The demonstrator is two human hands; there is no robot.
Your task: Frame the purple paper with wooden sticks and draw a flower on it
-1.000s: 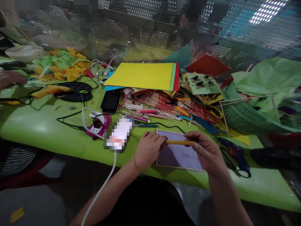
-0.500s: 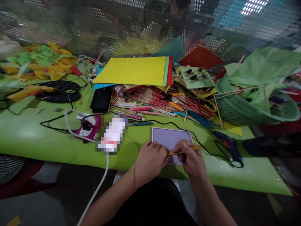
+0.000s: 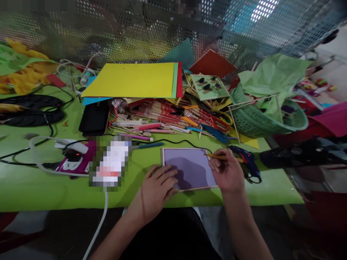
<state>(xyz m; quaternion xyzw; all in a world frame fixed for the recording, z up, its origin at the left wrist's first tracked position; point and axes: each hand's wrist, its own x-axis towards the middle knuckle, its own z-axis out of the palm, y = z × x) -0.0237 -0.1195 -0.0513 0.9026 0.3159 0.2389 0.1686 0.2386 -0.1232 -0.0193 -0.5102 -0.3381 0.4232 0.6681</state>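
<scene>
Change since half a second ago: the two hands, then closed together on one stick above the panel's near edge, are now apart. The left has let go of the stick. The view has swung to the right.

1. Lilac rectangular panel with pale wooden frame (image 3: 191, 166): lies flat on the lime-green table (image 3: 40, 187), near its front edge, between the two hands.
2. Thin orange-yellow stick (image 3: 220, 157): held almost level just over the panel's far right corner, free tip pointing left.
3. Green woven plastic basket (image 3: 257, 121): right part of the table, tilted. It holds crumpled pale green paper (image 3: 273, 74), and thin wooden rods (image 3: 252, 101) cross its rim.
4. Blue glue gun (image 3: 248, 160): on the table just beside the right hand, partly hidden behind it.
5. Left hand (image 3: 157, 187): palm down, fingers spread, fingertips resting on the panel's near left corner.
6. Right hand (image 3: 229, 175): at the panel's right edge, back uppermost, thumb and forefinger pinching the stick's right end, other fingers curled in.
</scene>
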